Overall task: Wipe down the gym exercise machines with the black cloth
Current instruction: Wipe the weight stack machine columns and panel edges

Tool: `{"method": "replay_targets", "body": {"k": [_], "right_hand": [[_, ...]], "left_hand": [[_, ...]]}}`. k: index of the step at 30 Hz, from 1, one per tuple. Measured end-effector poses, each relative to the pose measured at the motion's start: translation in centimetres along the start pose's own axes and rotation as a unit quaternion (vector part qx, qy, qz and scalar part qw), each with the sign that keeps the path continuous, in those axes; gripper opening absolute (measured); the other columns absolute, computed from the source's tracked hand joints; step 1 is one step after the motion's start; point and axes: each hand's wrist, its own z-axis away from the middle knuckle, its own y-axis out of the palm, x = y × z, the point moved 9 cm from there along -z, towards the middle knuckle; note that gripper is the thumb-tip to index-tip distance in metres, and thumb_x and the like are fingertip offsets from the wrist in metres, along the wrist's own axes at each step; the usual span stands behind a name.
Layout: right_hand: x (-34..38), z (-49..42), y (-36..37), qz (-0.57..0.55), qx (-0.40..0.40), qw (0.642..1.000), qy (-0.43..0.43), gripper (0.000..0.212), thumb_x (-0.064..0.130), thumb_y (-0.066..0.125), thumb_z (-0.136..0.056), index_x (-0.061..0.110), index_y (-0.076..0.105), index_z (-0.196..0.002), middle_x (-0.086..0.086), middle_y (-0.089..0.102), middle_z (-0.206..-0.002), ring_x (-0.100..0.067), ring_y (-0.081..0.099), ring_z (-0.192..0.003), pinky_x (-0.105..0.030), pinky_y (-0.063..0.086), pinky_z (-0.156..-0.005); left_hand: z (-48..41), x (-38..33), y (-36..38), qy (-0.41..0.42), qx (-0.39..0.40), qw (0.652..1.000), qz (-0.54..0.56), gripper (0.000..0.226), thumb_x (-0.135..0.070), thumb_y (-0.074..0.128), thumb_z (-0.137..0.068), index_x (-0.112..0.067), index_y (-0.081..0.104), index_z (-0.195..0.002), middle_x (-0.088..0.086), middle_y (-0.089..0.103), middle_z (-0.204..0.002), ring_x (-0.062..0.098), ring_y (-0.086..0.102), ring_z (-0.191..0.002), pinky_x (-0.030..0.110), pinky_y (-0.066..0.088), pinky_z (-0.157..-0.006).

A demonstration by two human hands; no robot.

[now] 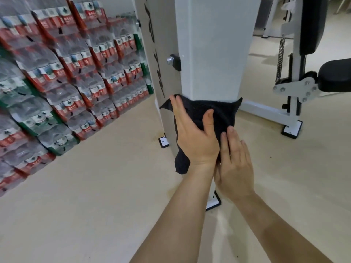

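My left hand (195, 133) presses the soft black fabric cloth (197, 108) with flat, spread fingers against the white metal machine column (214, 54); my right hand (235, 164) rests straight fingers on it.

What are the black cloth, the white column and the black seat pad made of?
Black cloth: soft woven or terry fabric, matte; it drapes and bunches with limp corners.
White column: probably painted or powder-coated metal; flat, faintly speckled faces, sharp corner.
Seat pad: likely vinyl over foam; smooth, dull sheen, rounded edges.
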Motion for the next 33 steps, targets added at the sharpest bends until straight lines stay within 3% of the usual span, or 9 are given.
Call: {"method": "replay_targets", "body": {"k": [2, 6, 9, 14, 19, 23, 25, 27, 33], "right_hand": [[-0.2, 1.1, 0.9, 0.008, 0.026, 1.0, 0.012, 0.059, 0.016, 0.037, -0.099, -0.001, 0.024, -0.154, -0.017, 0.019, -0.163, -0.031, 0.025, -0.15, -0.052, 0.03, -0.119], [-0.8, 3.4, 2.4, 0.016, 0.075, 0.996, 0.033, 0.075, 0.01, 0.056, -0.088, 0.0, 0.022, -0.154, -0.015, 0.017, -0.164, -0.029, 0.025, -0.151, -0.049, 0.028, -0.119], [-0.8, 5.0, 2.8, 0.015, 0.114, 0.993, 0.037, 0.081, 0.006, 0.063, -0.082, -0.002, 0.027, -0.153, -0.016, 0.019, -0.164, -0.028, 0.026, -0.15, -0.048, 0.029, -0.119], [-0.7, 5.2, 2.3, -0.021, 0.157, 0.985, 0.067, 0.081, 0.007, 0.067, -0.078, 0.001, 0.032, -0.152, -0.016, 0.033, -0.157, -0.03, 0.043, -0.137, -0.044, 0.043, -0.109], [-1.9, 5.7, 2.6, -0.047, 0.17, 0.976, 0.127, 0.074, 0.011, 0.064, -0.084, 0.009, 0.033, -0.151, -0.009, 0.044, -0.149, -0.025, 0.05, -0.129, -0.041, 0.05, -0.101], [-2.8, 8.2, 4.9, -0.05, 0.234, 0.962, 0.133, 0.05, 0.014, 0.058, -0.089, 0.012, 0.051, -0.138, -0.004, 0.062, -0.122, -0.026, 0.065, -0.096, -0.037, 0.055, -0.077], [-3.2, 10.0, 6.9, -0.027, 0.313, 0.94, 0.13, 0.037, 0.021, 0.05, -0.093, 0.019, 0.059, -0.13, 0.003, 0.065, -0.115, -0.023, 0.066, -0.088, -0.033, 0.053, -0.071], [-3.9, 12.2, 9.1, -0.019, 0.401, 0.902, 0.158, 0.032, 0.03, 0.045, -0.099, 0.027, 0.059, -0.127, 0.008, 0.062, -0.118, -0.019, 0.065, -0.094, -0.033, 0.052, -0.075], [-4.1, 18.1, 14.1, -0.034, 0.559, 0.81, 0.174, 0.029, 0.038, 0.037, -0.103, 0.024, 0.059, -0.115, 0.004, 0.058, -0.11, -0.02, 0.06, -0.104, -0.032, 0.045, -0.077]], "left_hand": [[1.4, 1.9, 0.2, -0.01, 0.008, 1.0, 0.001, 0.086, -0.068, 0.029, -0.096, -0.006, 0.027, -0.155, 0.007, 0.032, -0.162, 0.006, 0.03, -0.147, 0.012, 0.031, -0.112], [4.1, 6.1, 0.8, -0.051, 0.046, 0.998, -0.001, 0.088, -0.072, 0.028, -0.095, -0.009, 0.021, -0.158, 0.002, 0.027, -0.164, 0.015, 0.033, -0.148, 0.044, 0.045, -0.109], [5.0, 7.4, 0.9, -0.082, 0.081, 0.993, 0.004, 0.09, -0.074, 0.027, -0.093, -0.015, 0.014, -0.159, -0.003, 0.022, -0.166, 0.016, 0.032, -0.149, 0.047, 0.046, -0.107], [2.7, 3.7, 0.7, -0.064, 0.092, 0.993, 0.042, 0.083, -0.054, 0.044, -0.098, -0.008, 0.011, -0.159, 0.006, 0.016, -0.167, 0.015, 0.019, -0.153, 0.028, 0.024, -0.122], [2.6, 4.0, 0.8, -0.026, 0.093, 0.994, 0.043, 0.084, -0.043, 0.054, -0.097, -0.006, 0.012, -0.158, 0.008, 0.015, -0.167, 0.013, 0.016, -0.153, 0.006, 0.017, -0.113], [5.8, 8.2, 1.2, -0.072, 0.099, 0.992, 0.034, 0.084, -0.047, 0.055, -0.094, -0.018, 0.01, -0.159, -0.001, 0.017, -0.167, 0.014, 0.023, -0.152, 0.043, 0.038, -0.116], [7.1, 9.9, 1.3, -0.088, 0.094, 0.991, 0.023, 0.085, -0.046, 0.056, -0.093, -0.02, 0.01, -0.159, -0.002, 0.017, -0.167, 0.014, 0.025, -0.151, 0.049, 0.041, -0.112], [8.4, 11.3, 1.4, -0.094, 0.097, 0.991, 0.018, 0.086, -0.044, 0.056, -0.092, -0.018, 0.01, -0.16, -0.003, 0.017, -0.167, 0.014, 0.025, -0.151, 0.049, 0.04, -0.112], [11.3, 15.5, 1.8, -0.105, 0.127, 0.986, 0.004, 0.088, -0.036, 0.059, -0.09, -0.021, 0.008, -0.16, -0.003, 0.017, -0.167, 0.013, 0.022, -0.152, 0.046, 0.036, -0.116]]}}
